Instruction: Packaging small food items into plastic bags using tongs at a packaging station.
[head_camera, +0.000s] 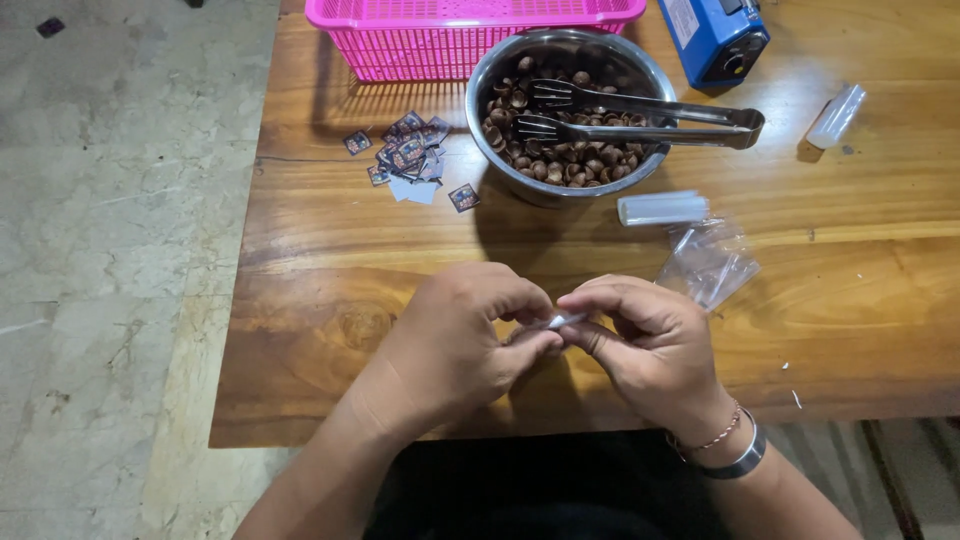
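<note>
Small clear plastic bag (562, 321), low centre of frame, is pinched between your left hand (455, 340) and right hand (650, 345), both closed on it over the wooden table (300, 260); round steel bowl (500, 75) of brown nuts sits above.

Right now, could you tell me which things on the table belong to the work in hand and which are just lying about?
In hand:
left hand
right hand
small clear packet pinched between them

Lying about:
steel bowl of brown pieces, tongs across it
pink basket
small labels
clear bags
blue device
</note>
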